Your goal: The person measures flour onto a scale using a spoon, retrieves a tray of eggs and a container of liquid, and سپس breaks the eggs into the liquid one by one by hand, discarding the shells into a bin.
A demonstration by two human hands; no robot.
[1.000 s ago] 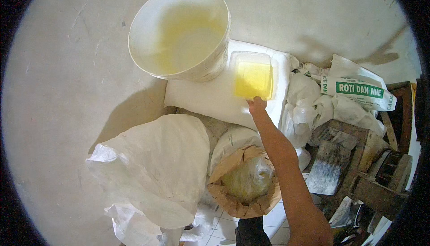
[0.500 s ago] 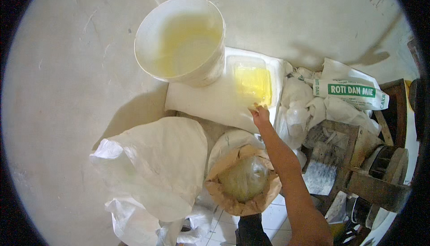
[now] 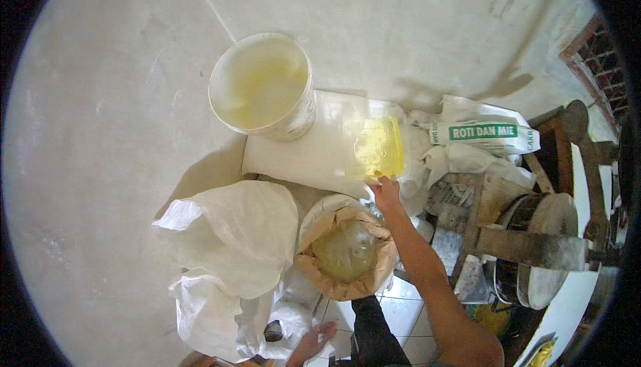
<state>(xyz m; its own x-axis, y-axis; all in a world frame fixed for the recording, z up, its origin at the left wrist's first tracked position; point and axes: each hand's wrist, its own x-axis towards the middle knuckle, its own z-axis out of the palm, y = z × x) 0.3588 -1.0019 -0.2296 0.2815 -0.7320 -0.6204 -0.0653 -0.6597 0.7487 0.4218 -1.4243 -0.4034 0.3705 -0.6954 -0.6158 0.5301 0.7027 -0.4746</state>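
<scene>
At the near edge of a clear, shallow plastic container with bright yellow in it point(image 3: 379, 145), my right hand point(image 3: 386, 193) has its fingers closed on the rim. The container is on a flat white sack point(image 3: 320, 160); whether the yellow is its contents or a separate piece, I cannot tell. Low in the view my left hand point(image 3: 319, 339) hangs beside a crumpled white bag, fingers loosely extended, holding nothing. Below my right forearm stands an opened brown paper sack point(image 3: 314, 267) with a clear plastic liner point(image 3: 347, 250) inside.
A white bucket point(image 3: 304, 116), yellowish inside, stands on the flat sack's left part. Large white woven sacks point(image 3: 254, 233) slump at the left. To the right are a printed white sack point(image 3: 524, 138) and dusty machinery with a wheel point(image 3: 551, 253). A wall point(image 3: 133, 100) rises behind.
The view has shifted, and more machinery shows at the right. My left hand has come into view at the bottom. My right fingers are now on the yellow container's near edge.
</scene>
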